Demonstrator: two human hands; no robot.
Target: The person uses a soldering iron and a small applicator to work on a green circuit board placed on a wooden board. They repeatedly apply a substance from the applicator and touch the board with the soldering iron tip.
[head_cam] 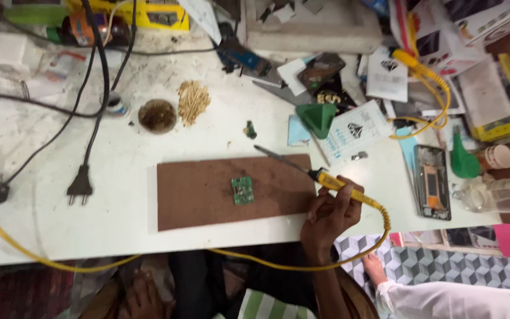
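**Bench entry: soldering iron held over the brown board**

Your right hand (327, 215) is at about 5 o'clock in the head view, at the near edge of the white table (119, 224). Its fingers are curled tight round the yellow handle of the soldering iron (326, 180); the metal tip points toward 10 o'clock and ends over the far right corner of the brown board (231, 192). The iron's yellow cord (379, 227) loops away at 4 o'clock and runs back under the table edge.

The small green circuit board (242, 190) lies flat near the middle of the brown board, at 9 o'clock from your hand, apart from the tip.

Your left hand is not in view.

Around it: a black plug (80, 188) at 9 o'clock of the brown board, a round brown tin (157, 115) and a heap of pale sticks (193, 101) at 11 o'clock, a green funnel (317, 118) at 1 o'clock, an opened phone (431, 182) at 3 o'clock. Another person's foot (374, 269) and white sleeve (450, 300) show at 4 o'clock, below the table.
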